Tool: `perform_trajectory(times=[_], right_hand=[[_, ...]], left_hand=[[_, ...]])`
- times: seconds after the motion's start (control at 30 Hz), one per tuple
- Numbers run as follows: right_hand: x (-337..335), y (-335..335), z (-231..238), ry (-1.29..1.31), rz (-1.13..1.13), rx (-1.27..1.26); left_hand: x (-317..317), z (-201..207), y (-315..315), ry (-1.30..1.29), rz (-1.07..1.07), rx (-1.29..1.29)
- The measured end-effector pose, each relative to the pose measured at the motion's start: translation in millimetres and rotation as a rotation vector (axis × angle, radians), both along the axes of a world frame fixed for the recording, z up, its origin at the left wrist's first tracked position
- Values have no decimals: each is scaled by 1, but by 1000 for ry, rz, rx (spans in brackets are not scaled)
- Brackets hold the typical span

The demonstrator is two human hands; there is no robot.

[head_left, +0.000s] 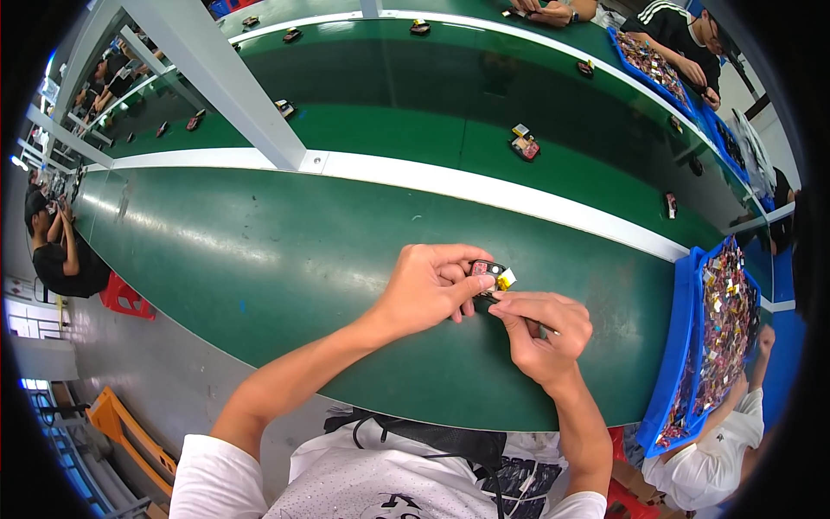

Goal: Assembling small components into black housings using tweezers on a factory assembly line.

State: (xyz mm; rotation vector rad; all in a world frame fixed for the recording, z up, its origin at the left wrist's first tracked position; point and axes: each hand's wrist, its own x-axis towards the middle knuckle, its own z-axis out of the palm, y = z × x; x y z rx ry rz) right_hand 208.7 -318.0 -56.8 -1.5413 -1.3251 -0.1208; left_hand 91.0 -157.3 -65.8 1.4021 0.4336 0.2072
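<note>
1. Clearly, everything turns on one small black-cased device [478, 270] with a reddish circuit board, held over the green bench [233, 251] in front of the person's chest.

2. Left hand [422, 290]: it has the device gripped, thumb across the near face and fingers curled around the far and under side. The device lies to the right of this palm, out at the fingertips.

3. Right hand [551, 333]: thumb and forefinger are pinched together at the device's near, right-hand edge, with the other fingers folded in. From these fingertips the device lies just up and to the left.

4. Both hands meet at the device, but the left is the closer, bearing it while the right comes in from the side.

5. A yellow-and-white piece [507, 279] juts from the device's right side, just above the right fingertips.

6. The long axis seems to run from the far side toward the person; fingers cover so much that I cannot be sure, nor tell whether the right pinch holds a separate dark part or the casing itself.
</note>
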Motion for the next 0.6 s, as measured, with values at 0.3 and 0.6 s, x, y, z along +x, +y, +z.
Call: perform_trajectory(times=[0.3, 0.6], right_hand=[[4, -5, 2, -76, 27, -2], [9, -14, 15, 28, -55, 44]], left_hand=[[7, 4, -11, 46, 46, 69], [25, 17, -3, 9, 113, 169]])
